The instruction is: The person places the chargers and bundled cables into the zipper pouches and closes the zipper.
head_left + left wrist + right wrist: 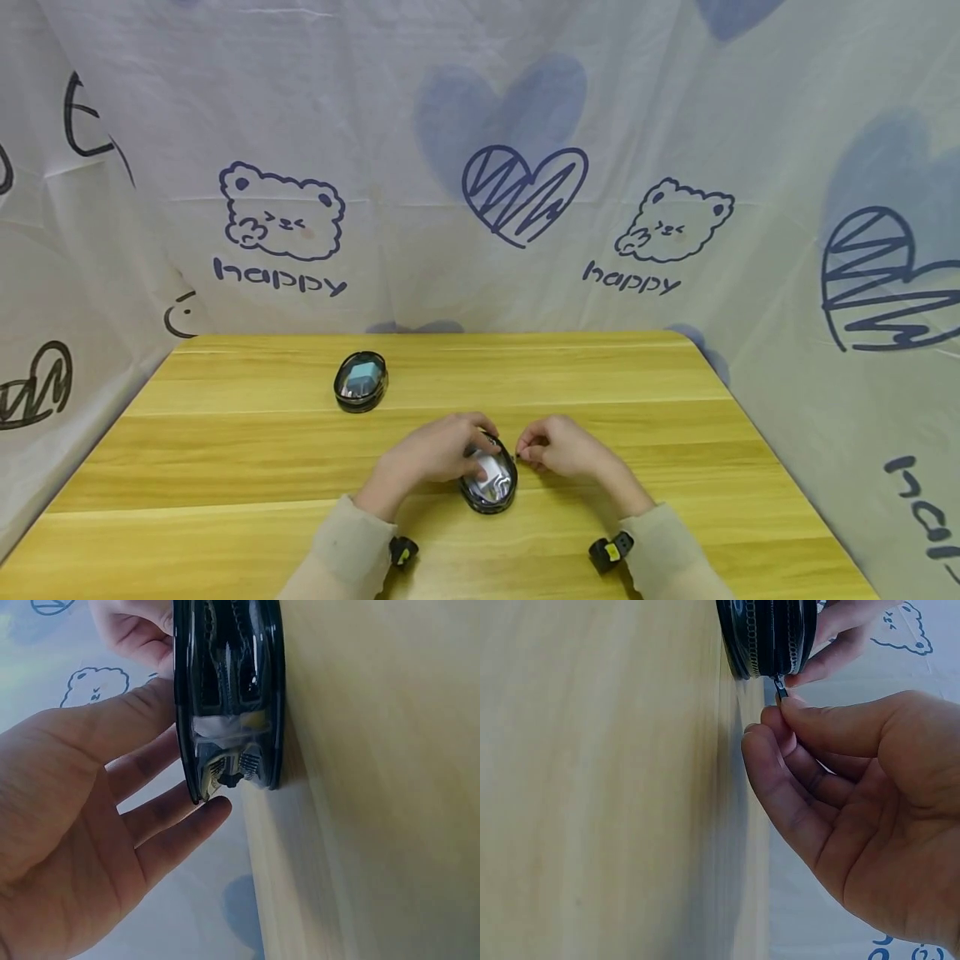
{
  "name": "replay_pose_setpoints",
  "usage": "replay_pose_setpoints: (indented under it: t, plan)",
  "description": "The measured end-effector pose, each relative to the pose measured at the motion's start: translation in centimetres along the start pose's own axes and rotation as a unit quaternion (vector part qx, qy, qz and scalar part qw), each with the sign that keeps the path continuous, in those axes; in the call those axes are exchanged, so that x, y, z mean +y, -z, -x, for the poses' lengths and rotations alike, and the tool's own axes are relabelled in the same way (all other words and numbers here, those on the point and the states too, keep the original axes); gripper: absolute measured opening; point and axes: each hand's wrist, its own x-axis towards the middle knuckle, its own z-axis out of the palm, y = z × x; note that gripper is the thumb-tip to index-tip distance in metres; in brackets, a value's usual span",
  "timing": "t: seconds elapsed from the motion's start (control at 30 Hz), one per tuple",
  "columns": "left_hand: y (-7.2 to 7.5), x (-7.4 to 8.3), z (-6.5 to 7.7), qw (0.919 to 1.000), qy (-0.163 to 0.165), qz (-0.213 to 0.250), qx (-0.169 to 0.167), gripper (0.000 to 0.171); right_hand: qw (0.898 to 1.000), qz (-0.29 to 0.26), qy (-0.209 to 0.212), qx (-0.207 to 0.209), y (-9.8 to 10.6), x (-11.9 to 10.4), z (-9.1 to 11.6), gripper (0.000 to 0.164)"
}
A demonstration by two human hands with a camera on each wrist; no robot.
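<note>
A small oval zip case [491, 492] with black edges and a clear top lies on the table, something white showing through its window. My left hand [442, 446] rests on the top of this case, thumb on the window and fingers near the far rim. In the left wrist view, the fingers of the left hand [82, 817] lie fairly straight against the top face of the case [231, 727]. My right hand [558, 446] is at the right side of the case. Its thumb and forefinger pinch the zipper pull [781, 691], close below the zipper track.
A second oval case [362, 383] of the same kind, with a light blue object inside, stands farther back to the left on the wooden table [247, 450]. White cloth [390, 125] printed with bears and hearts hangs behind the table and along its sides.
</note>
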Motion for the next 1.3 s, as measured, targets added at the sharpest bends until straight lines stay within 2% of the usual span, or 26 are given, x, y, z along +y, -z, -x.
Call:
replay_pose_setpoints:
  t: [0.23, 0.5, 1.0, 1.3]
  plan:
    - [0.3, -0.4, 0.1, 0.9997, -0.003, 0.022, -0.002, 0.041, 0.999, 0.026, -0.002, 0.040, -0.7, -0.3, -0.4, 0.011]
    - [0.4, -0.4, 0.0, 0.9978, -0.058, 0.031, -0.010, 0.043, 0.997, 0.041, 0.008, 0.063, -1.0, -0.2, -0.6, 0.011]
    - [-0.1, -0.2, -0.2, 0.9994, -0.010, 0.029, -0.017, 0.041, 0.999, 0.042, 0.018, 0.030, -0.5, -0.2, -0.4, 0.011]
    - [-0.1, 0.2, -0.2, 0.9996, 0.006, 0.022, -0.019, 0.040, 0.999, 0.020, 0.021, -0.023, 0.3, -0.1, 0.2, 0.013]
